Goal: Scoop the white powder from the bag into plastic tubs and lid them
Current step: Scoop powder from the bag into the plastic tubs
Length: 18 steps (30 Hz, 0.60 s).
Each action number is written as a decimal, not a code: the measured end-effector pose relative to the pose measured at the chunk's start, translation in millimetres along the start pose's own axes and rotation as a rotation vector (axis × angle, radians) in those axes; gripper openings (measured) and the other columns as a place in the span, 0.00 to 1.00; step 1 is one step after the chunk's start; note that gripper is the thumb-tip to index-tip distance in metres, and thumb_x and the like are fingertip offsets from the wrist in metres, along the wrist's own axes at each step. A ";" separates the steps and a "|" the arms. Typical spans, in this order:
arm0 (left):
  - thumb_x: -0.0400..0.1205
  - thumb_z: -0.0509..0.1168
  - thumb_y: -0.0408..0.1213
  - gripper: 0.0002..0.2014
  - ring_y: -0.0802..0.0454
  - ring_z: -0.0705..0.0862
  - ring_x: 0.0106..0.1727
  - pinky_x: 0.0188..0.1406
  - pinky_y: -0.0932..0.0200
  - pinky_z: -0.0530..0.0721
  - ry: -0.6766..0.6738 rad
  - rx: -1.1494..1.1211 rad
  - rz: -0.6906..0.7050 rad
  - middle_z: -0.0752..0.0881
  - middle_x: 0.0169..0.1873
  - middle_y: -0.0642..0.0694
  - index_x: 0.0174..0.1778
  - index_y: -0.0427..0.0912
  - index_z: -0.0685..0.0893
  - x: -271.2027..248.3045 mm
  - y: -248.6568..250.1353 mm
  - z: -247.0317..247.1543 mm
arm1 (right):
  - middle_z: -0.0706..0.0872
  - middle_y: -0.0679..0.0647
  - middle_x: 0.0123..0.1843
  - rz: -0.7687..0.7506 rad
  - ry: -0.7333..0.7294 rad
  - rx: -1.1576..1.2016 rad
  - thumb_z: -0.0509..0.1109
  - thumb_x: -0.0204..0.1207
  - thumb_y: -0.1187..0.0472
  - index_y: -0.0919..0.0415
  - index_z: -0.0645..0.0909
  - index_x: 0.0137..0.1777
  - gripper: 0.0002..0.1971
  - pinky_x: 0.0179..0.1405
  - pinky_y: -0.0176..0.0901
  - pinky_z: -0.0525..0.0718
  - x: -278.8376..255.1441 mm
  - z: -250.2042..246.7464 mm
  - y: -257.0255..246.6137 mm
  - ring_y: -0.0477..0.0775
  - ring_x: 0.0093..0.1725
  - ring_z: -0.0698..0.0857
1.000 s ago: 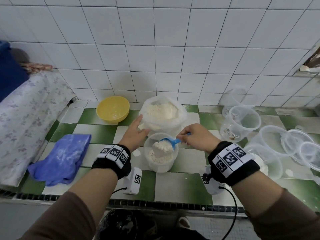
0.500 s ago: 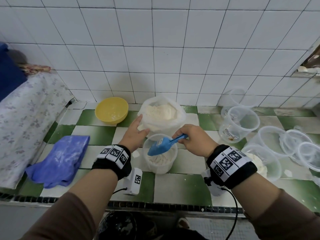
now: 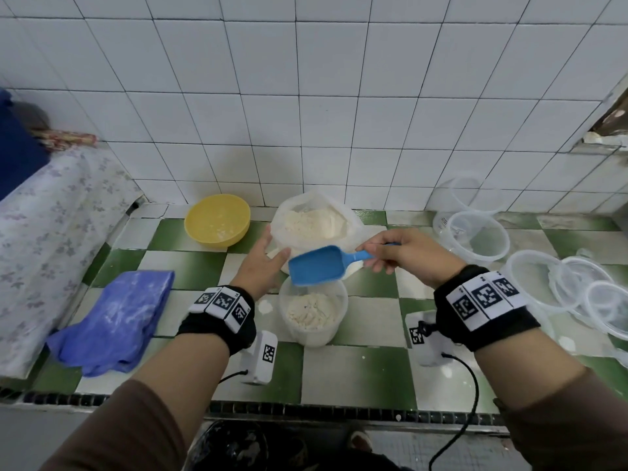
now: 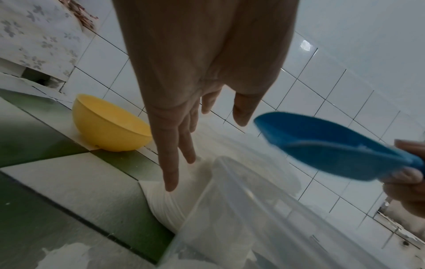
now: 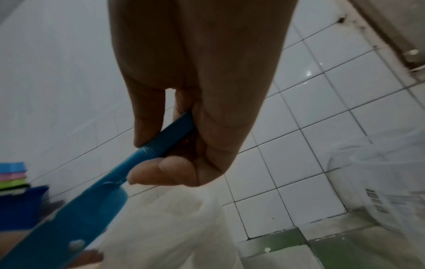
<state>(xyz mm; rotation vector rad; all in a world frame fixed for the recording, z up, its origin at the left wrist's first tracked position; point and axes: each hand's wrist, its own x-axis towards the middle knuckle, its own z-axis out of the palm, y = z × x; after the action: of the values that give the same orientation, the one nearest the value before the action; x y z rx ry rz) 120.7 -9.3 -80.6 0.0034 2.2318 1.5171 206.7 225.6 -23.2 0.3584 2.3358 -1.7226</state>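
A clear plastic bag (image 3: 314,222) of white powder stands open against the tiled wall. In front of it a clear tub (image 3: 312,312) is partly filled with powder. My right hand (image 3: 399,253) pinches the handle of a blue scoop (image 3: 317,266), which hangs empty above the tub's far rim. The scoop (image 4: 322,143) and its handle (image 5: 158,143) show in both wrist views. My left hand (image 3: 263,263) has straight fingers and touches the bag's left side, fingertips (image 4: 170,183) against the crumpled plastic beside the tub (image 4: 241,218).
A yellow bowl (image 3: 217,219) sits left of the bag. A blue cloth (image 3: 112,319) lies at the counter's left. Several empty clear tubs (image 3: 475,237) and lids (image 3: 584,294) crowd the right side. The counter's front edge runs just below my wrists.
The scoop was full over the tub, tipped its powder in, and has now risen empty towards the bag. The tub holds more powder. My left hand stayed at the bag.
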 end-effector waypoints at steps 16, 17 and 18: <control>0.83 0.66 0.44 0.37 0.42 0.74 0.73 0.57 0.37 0.84 0.028 -0.079 -0.074 0.65 0.80 0.51 0.84 0.55 0.52 15.7 3.5 1.3 | 0.82 0.65 0.45 -0.430 0.379 -0.942 0.65 0.69 0.79 0.71 0.82 0.50 0.12 0.40 0.49 0.75 46.3 7.0 -24.2 0.66 0.45 0.81; 0.83 0.66 0.43 0.37 0.42 0.74 0.73 0.57 0.36 0.83 0.025 -0.081 -0.077 0.65 0.80 0.51 0.84 0.54 0.52 16.6 3.5 1.4 | 0.81 0.66 0.41 -0.445 0.361 -0.998 0.65 0.65 0.82 0.72 0.82 0.46 0.12 0.36 0.51 0.76 48.9 8.8 -24.6 0.68 0.41 0.81; 0.83 0.66 0.43 0.37 0.42 0.74 0.73 0.57 0.35 0.83 0.024 -0.078 -0.077 0.66 0.80 0.50 0.84 0.54 0.53 17.8 3.5 1.5 | 0.81 0.66 0.40 -0.437 0.341 -1.044 0.64 0.64 0.83 0.73 0.82 0.45 0.12 0.35 0.52 0.76 51.4 10.1 -26.0 0.68 0.40 0.81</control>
<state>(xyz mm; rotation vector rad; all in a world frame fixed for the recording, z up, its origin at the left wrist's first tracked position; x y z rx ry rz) 104.3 -2.3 -84.3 -0.1234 2.1641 1.5693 150.0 212.0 -18.9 -0.0728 3.3217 -0.3297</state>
